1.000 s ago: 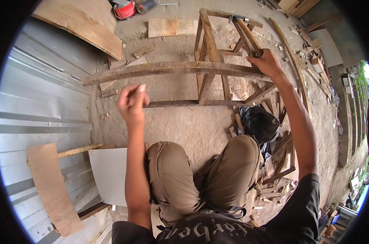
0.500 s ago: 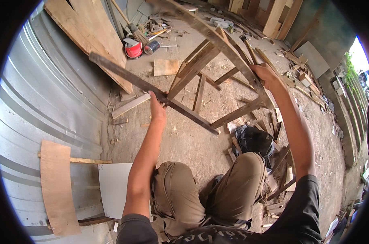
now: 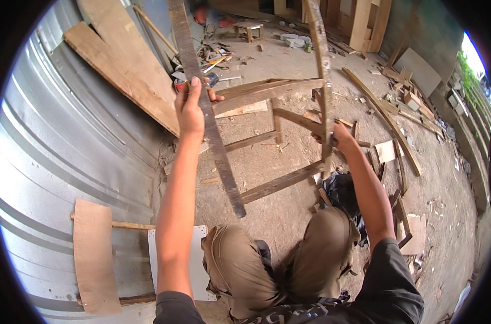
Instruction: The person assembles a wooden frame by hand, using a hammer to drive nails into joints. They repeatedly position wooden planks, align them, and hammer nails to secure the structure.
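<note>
A worn, dark wooden chair frame (image 3: 280,184) is held up in front of my knees, its two long posts joined by crosspieces. My left hand (image 3: 191,113) is closed around the left post (image 3: 222,162), thumb on the near face and fingertips showing past the far side. My right hand (image 3: 341,136) grips the frame at the right post (image 3: 326,70); that post hides part of its fingers. More rails of the frame (image 3: 251,141) show between the posts. The upper ends of both posts run out of the picture's top.
Corrugated metal sheeting (image 3: 51,178) stands at the left, with wide boards (image 3: 121,81) leaning there. A black plastic bag (image 3: 340,193) and wood scraps lie beside my right knee. A long wooden strip (image 3: 383,120) lies on the floor at right. Farther off stands a small stool (image 3: 249,29).
The chair frame has turned from a slanted position, so its posts now point more away from me. My left hand has moved up and slightly left with it; my right hand has moved lower.
</note>
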Demonstrator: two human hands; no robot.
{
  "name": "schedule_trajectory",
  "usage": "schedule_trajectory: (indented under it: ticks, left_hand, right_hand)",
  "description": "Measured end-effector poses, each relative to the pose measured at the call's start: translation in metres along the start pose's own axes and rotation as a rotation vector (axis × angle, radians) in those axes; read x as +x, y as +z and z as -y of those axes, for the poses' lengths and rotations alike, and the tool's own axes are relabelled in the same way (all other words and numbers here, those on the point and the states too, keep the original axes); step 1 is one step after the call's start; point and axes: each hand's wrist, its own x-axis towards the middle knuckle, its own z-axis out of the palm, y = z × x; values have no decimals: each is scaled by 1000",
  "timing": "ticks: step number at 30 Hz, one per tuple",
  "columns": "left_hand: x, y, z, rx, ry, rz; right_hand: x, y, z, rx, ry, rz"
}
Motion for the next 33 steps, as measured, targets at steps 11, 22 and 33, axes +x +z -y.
schedule_trajectory:
  ticks: [11, 22, 33]
  left_hand:
    - [21, 14, 15, 418, -83, -79]
    - [75, 68, 123, 1196, -512, 246]
    - [19, 110, 114, 935, -409, 283]
  right_hand:
    - [-26, -57, -113, -483, 53, -410]
    - [-91, -12, -108, -733, -57, -267]
    - [-91, -46, -139, -247, -171, -322]
